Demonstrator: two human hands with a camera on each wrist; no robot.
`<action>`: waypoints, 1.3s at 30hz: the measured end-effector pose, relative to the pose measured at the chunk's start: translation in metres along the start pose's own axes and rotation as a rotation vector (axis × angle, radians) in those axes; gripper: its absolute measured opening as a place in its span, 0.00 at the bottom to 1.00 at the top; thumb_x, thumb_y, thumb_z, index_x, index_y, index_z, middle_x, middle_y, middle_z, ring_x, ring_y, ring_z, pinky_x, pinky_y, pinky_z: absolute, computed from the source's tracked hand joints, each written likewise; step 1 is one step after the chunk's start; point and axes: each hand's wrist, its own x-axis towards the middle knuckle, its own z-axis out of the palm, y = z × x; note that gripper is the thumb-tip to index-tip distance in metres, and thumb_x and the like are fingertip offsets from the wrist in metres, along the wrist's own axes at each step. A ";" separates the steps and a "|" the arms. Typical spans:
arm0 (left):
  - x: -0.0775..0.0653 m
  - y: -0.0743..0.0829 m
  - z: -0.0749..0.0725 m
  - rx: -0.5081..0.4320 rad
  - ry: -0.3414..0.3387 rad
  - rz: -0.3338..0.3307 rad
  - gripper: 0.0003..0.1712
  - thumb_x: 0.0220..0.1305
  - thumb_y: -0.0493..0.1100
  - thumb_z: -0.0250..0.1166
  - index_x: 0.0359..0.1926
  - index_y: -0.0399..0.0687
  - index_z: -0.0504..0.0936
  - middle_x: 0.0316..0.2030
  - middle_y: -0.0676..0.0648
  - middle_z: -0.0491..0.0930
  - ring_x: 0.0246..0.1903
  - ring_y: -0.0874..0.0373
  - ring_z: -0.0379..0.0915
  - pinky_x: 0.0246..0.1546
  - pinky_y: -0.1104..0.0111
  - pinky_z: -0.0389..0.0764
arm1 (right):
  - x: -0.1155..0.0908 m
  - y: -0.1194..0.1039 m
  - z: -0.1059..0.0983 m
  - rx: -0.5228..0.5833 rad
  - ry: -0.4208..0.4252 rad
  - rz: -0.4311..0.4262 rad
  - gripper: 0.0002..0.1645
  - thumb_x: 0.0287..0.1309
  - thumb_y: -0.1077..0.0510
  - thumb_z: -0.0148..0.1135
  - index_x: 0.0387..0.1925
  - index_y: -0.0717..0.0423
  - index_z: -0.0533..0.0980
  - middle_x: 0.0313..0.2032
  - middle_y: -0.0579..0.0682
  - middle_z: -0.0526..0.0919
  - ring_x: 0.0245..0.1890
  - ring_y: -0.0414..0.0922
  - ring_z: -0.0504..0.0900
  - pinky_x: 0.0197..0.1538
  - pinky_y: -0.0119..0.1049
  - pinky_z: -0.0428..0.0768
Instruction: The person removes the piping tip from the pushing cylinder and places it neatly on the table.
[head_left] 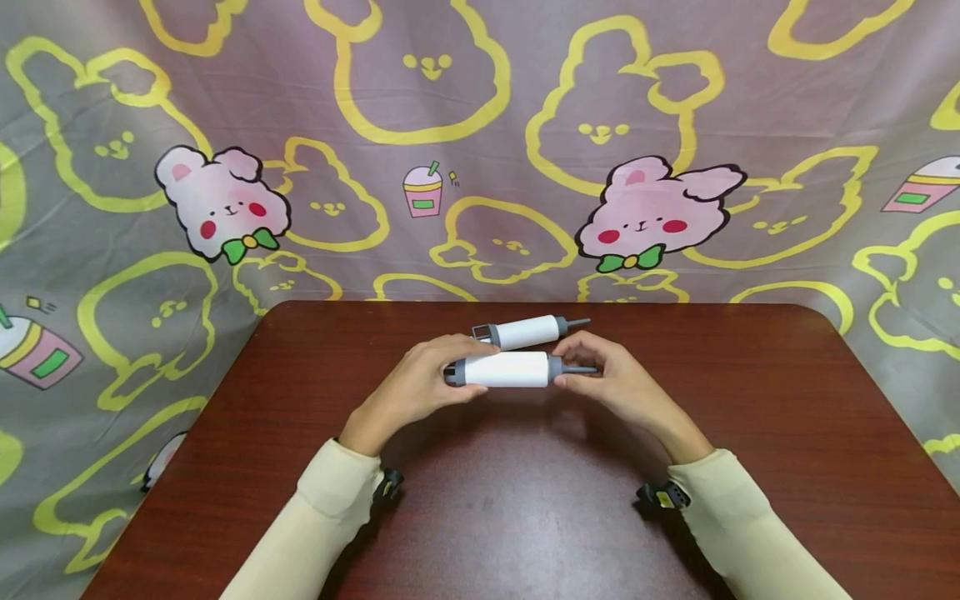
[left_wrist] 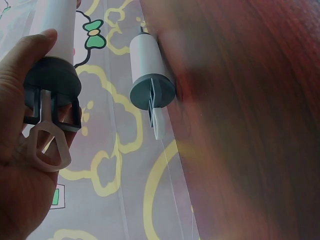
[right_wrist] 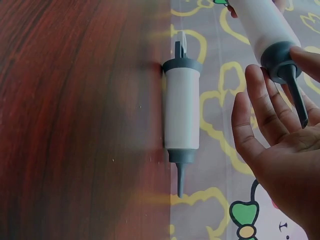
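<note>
Over the table (head_left: 517,500), left fingers (head_left: 459,342) round a white tube (head_left: 506,369), contents hidden, right fingers (head_left: 581,342) round its nozzle collar (head_left: 555,369).

I see one white tube (head_left: 507,369) held level mid-frame in the head view, grey collars (head_left: 555,369) at both ends, its thin nozzle (head_left: 581,369) pointing right (I catch its pale looped handle (left_wrist: 50,166) at the left-wrist view's left).

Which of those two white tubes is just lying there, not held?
The farther tube, on the table near its back edge; the nearer tube is held between the left hand and right hand.
</note>
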 end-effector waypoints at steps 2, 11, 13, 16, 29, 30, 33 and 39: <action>-0.001 0.000 0.000 -0.003 0.001 0.001 0.30 0.57 0.44 0.82 0.62 0.58 0.86 0.55 0.49 0.86 0.53 0.54 0.81 0.54 0.56 0.82 | 0.000 0.000 0.001 -0.002 0.000 -0.001 0.19 0.62 0.61 0.73 0.53 0.55 0.79 0.46 0.56 0.85 0.47 0.52 0.82 0.48 0.36 0.81; -0.001 0.000 0.000 -0.016 0.013 0.012 0.30 0.57 0.43 0.82 0.62 0.58 0.86 0.55 0.50 0.87 0.52 0.55 0.81 0.53 0.57 0.82 | 0.001 0.002 0.002 -0.003 0.000 -0.028 0.20 0.60 0.63 0.75 0.53 0.55 0.79 0.45 0.55 0.85 0.46 0.53 0.83 0.48 0.38 0.82; -0.001 0.000 0.000 -0.017 0.012 0.014 0.30 0.57 0.43 0.82 0.62 0.58 0.86 0.55 0.50 0.87 0.53 0.55 0.81 0.54 0.57 0.82 | 0.002 0.003 0.002 0.002 -0.003 -0.026 0.21 0.60 0.63 0.75 0.53 0.55 0.78 0.45 0.55 0.85 0.45 0.52 0.83 0.48 0.37 0.81; 0.000 0.000 0.000 -0.014 0.014 0.021 0.30 0.57 0.44 0.82 0.62 0.58 0.86 0.55 0.51 0.87 0.53 0.56 0.81 0.54 0.56 0.82 | 0.002 0.003 0.002 0.008 -0.009 -0.014 0.21 0.61 0.62 0.75 0.54 0.55 0.78 0.44 0.55 0.86 0.44 0.50 0.83 0.47 0.35 0.81; 0.002 0.000 0.001 0.002 0.009 0.028 0.31 0.57 0.44 0.82 0.62 0.58 0.86 0.54 0.51 0.87 0.54 0.56 0.81 0.54 0.57 0.82 | 0.000 0.003 0.001 0.062 -0.017 0.010 0.15 0.69 0.58 0.69 0.54 0.57 0.78 0.44 0.58 0.85 0.43 0.56 0.87 0.49 0.40 0.85; 0.002 0.000 0.001 0.004 0.009 0.030 0.31 0.57 0.44 0.82 0.62 0.58 0.85 0.55 0.51 0.87 0.54 0.55 0.81 0.55 0.56 0.82 | 0.000 0.004 0.001 0.056 -0.014 0.013 0.16 0.68 0.58 0.69 0.54 0.57 0.78 0.44 0.58 0.85 0.43 0.55 0.86 0.49 0.39 0.85; 0.002 0.001 0.001 0.006 0.009 0.029 0.31 0.56 0.44 0.82 0.63 0.57 0.85 0.55 0.51 0.87 0.55 0.54 0.81 0.56 0.55 0.82 | 0.000 0.004 0.001 0.033 0.000 0.018 0.17 0.66 0.59 0.72 0.53 0.56 0.78 0.45 0.57 0.85 0.45 0.52 0.85 0.49 0.36 0.83; 0.002 -0.001 0.000 0.009 0.008 0.026 0.31 0.57 0.44 0.82 0.62 0.58 0.85 0.56 0.51 0.87 0.56 0.55 0.81 0.57 0.55 0.82 | 0.002 0.006 0.003 0.012 0.014 0.011 0.20 0.62 0.61 0.74 0.53 0.55 0.78 0.47 0.56 0.84 0.47 0.51 0.82 0.49 0.37 0.81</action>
